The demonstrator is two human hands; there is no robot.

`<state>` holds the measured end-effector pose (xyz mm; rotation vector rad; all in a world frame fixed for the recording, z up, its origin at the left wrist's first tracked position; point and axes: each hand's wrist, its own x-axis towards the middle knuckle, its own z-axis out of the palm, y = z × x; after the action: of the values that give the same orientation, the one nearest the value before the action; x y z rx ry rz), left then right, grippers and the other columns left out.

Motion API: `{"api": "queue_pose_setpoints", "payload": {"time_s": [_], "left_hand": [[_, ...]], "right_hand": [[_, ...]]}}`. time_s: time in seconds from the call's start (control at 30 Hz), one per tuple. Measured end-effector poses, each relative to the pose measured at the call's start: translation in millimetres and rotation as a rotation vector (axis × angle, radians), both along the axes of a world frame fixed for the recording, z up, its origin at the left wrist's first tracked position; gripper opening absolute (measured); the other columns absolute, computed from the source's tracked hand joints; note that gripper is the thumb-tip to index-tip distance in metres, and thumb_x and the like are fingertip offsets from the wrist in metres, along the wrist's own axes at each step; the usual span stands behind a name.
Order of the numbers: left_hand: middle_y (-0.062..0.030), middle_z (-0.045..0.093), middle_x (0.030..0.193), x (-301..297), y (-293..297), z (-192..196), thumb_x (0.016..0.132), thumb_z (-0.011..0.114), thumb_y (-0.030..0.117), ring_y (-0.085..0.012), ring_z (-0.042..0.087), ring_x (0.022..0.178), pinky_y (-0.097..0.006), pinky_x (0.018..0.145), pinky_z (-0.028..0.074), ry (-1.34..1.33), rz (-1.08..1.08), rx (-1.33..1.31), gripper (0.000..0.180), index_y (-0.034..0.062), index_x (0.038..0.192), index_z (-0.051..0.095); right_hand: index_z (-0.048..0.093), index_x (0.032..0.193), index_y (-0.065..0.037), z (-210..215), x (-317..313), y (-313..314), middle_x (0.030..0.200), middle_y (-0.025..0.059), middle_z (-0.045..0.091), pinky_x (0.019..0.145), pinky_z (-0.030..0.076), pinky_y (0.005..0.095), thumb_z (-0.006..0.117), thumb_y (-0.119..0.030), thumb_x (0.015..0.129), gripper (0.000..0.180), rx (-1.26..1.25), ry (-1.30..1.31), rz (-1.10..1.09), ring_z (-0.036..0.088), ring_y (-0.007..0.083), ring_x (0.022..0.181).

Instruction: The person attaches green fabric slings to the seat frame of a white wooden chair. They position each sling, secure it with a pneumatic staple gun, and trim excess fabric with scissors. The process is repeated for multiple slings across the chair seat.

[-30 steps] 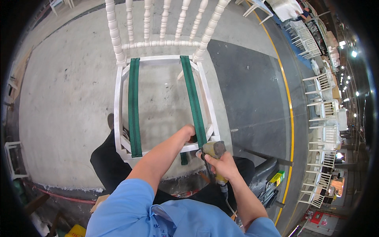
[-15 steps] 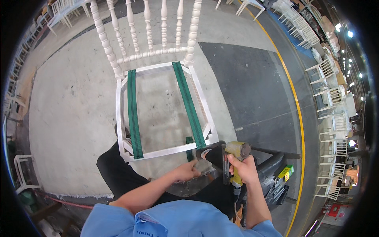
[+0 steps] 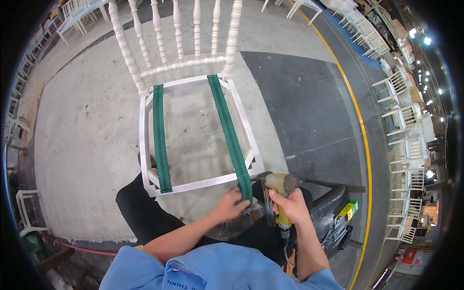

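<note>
A white chair frame (image 3: pixel 208 181) with an open seat stands before me. Two dark green webbing straps run from its back rail to its front rail, the left strap (image 3: pixel 160 140) and the right strap (image 3: pixel 226 123). Past the front rail, the right strap's end hangs toward me. My left hand (image 3: pixel 229 207) is closed at that end, fingers against the webbing; their exact grip is partly hidden. In my right hand (image 3: pixel 291 205) is a yellow air staple gun (image 3: pixel 278 182), wrapped by its handle. Its nose is beside the front right corner of the seat, and a hose leaves the handle's bottom.
Beside my right leg, a dark padded surface (image 3: pixel 333 205) carries a green and yellow box (image 3: pixel 349 210) and staple strips (image 3: pixel 336 237). White chairs (image 3: pixel 408 150) line the right beyond a yellow floor line (image 3: pixel 366 140). A small white frame (image 3: pixel 31 210) stands at left.
The right strap's tail has come from below the front rail to over it, with my left hand on it. The staple gun has shifted slightly left, away from the strap.
</note>
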<state>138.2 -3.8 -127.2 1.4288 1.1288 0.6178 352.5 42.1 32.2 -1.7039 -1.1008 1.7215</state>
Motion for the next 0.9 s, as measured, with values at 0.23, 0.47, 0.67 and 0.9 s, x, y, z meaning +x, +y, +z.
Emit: {"api": "queue_pose_setpoints", "payload": {"time_s": [0.23,0.47,0.67,0.9], "left_hand": [[-0.0085,0.079,0.108,-39,112,32,0.110,0.059,0.033,-0.0147,0.068,0.077,-0.032,0.063,0.056,-0.487,0.336,-0.658,0.038,-0.0011,0.124,0.070],[-0.0117,0.079,0.111,-40,129,17,0.111,0.057,0.028,-0.0159,0.071,0.085,-0.033,0.069,0.058,-0.512,0.389,-0.694,0.038,-0.0056,0.124,0.069],[-0.0129,0.079,0.111,-40,129,11,0.111,0.057,0.026,-0.0183,0.073,0.095,-0.034,0.084,0.061,-0.590,0.427,-0.721,0.038,-0.0075,0.125,0.069],[-0.0073,0.080,0.110,-41,129,1,0.110,0.058,0.031,-0.0152,0.073,0.089,-0.037,0.056,0.054,-0.595,0.393,-0.715,0.034,0.0039,0.126,0.071]], "right_hand": [[0.070,0.113,-0.002,-27,-21,32,0.090,0.0021,0.069,0.054,0.049,0.0286,0.077,-0.022,0.100,0.026,-0.087,-0.097,0.105,0.059,0.0113,0.061],[0.074,0.110,-0.003,-39,-38,44,0.085,0.0015,0.072,0.052,0.047,0.0282,0.077,-0.027,0.100,0.026,-0.107,-0.161,0.147,0.058,0.0095,0.058],[0.075,0.109,-0.003,-47,-44,45,0.083,0.0022,0.072,0.051,0.048,0.0291,0.080,-0.029,0.097,0.029,-0.086,-0.265,0.178,0.060,0.0106,0.056],[0.075,0.111,-0.002,-47,-49,41,0.081,0.0025,0.070,0.051,0.050,0.0296,0.083,-0.033,0.094,0.036,-0.076,-0.257,0.170,0.061,0.0112,0.056]]}}
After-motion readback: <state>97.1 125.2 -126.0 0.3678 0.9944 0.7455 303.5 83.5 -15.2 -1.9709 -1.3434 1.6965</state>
